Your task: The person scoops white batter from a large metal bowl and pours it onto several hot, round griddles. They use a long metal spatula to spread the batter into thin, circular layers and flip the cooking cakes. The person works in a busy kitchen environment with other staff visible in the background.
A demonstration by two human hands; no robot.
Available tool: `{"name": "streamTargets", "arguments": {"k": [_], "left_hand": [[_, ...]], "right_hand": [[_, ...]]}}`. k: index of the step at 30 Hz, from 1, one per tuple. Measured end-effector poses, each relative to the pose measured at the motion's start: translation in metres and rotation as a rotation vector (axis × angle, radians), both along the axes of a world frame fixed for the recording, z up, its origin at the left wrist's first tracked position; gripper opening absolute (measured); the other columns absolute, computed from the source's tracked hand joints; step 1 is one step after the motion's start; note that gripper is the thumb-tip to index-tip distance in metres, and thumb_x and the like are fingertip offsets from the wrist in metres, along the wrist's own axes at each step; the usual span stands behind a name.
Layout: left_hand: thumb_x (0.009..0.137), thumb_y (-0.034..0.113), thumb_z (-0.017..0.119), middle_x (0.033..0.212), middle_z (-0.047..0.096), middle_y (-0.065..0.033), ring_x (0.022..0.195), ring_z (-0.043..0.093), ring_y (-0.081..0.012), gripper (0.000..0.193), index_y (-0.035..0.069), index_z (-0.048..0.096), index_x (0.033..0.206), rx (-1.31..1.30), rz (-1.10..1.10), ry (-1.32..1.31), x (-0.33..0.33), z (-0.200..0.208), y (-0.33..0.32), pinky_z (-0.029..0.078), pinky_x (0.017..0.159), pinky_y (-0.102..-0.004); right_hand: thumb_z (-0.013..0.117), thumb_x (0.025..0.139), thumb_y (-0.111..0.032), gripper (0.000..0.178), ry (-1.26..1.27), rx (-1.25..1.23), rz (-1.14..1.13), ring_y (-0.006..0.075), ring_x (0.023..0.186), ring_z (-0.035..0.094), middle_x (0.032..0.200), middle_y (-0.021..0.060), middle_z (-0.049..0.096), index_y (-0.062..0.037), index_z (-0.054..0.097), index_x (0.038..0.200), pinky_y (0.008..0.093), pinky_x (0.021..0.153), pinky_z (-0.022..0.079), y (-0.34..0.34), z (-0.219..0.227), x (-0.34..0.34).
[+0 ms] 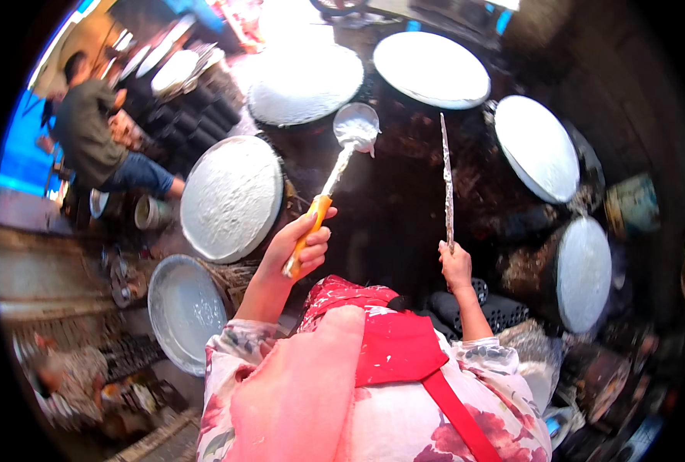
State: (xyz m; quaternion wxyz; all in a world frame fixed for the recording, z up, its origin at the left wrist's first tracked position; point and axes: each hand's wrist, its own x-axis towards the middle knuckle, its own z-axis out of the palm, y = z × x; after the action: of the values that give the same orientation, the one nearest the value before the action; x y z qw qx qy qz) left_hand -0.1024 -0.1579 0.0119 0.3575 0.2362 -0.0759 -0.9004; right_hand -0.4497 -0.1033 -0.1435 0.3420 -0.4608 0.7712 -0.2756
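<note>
My left hand (299, 245) is wrapped round the orange handle of a ladle (355, 127). The ladle's bowl holds white batter, and more coats its shaft. It hangs just beside the rim of a round pan (304, 85) covered in white. My right hand (456, 266) is closed on the lower end of a long, thin, batter-crusted stick (447, 181), which points away from me. Left of my left hand is another pan (231, 199) with a bumpy white layer. Nearer me stands a shallower-looking pan (187, 312) with a thin, shiny white film.
More white-covered round pans curve round the far side (432, 69) and right side (537, 148), down to a near right one (584, 274). Black perforated briquettes (481, 309) lie by my right forearm. A person (88, 123) is at the far left near stacked briquettes (196, 115). A bucket (633, 204) stands right.
</note>
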Motion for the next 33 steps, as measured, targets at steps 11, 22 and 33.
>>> {"name": "streamTargets", "arguments": {"k": [11, 22, 33], "left_hand": [[0.098, 0.031, 0.042, 0.06, 0.037, 0.0022, 0.037, 0.036, -0.0041, 0.034, 0.006, 0.045, 0.12, -0.142, 0.581, -0.388, 0.152, 0.011, 0.093, 0.034, 0.034, -0.0189], [0.094, 0.038, 0.048, 0.059, 0.039, 0.0018, 0.037, 0.036, -0.007, 0.032, 0.01, 0.047, 0.109, 0.48, 1.0, -0.797, 0.25, -0.072, 0.292, 0.033, 0.036, -0.023], [0.089, 0.03, 0.055, 0.079, 0.062, -0.015, 0.058, 0.064, -0.0246, 0.036, 0.003, 0.043, 0.109, 0.213, -0.088, -2.267, 0.357, -0.275, 0.288, 0.051, 0.051, -0.0383]], "right_hand": [[0.058, 0.089, -0.032, 0.032, 0.009, -0.144, 0.495, 0.0073, 0.045, 0.046, 0.054, -0.0017, 0.048, -0.0054, 0.056, 0.072, 0.0254, 0.041, 0.035, -0.076, -0.014, 0.122], [0.058, 0.09, -0.026, 0.025, 0.05, -0.162, 0.779, 0.0158, 0.052, 0.048, 0.057, 0.0071, 0.048, -0.0034, 0.06, 0.079, 0.0315, 0.052, 0.039, -0.066, 0.005, 0.227], [0.057, 0.091, -0.021, 0.018, 0.183, -0.207, 0.786, 0.0149, 0.052, 0.048, 0.059, 0.0074, 0.049, -0.0038, 0.061, 0.089, 0.0294, 0.051, 0.039, -0.06, 0.034, 0.239]]}}
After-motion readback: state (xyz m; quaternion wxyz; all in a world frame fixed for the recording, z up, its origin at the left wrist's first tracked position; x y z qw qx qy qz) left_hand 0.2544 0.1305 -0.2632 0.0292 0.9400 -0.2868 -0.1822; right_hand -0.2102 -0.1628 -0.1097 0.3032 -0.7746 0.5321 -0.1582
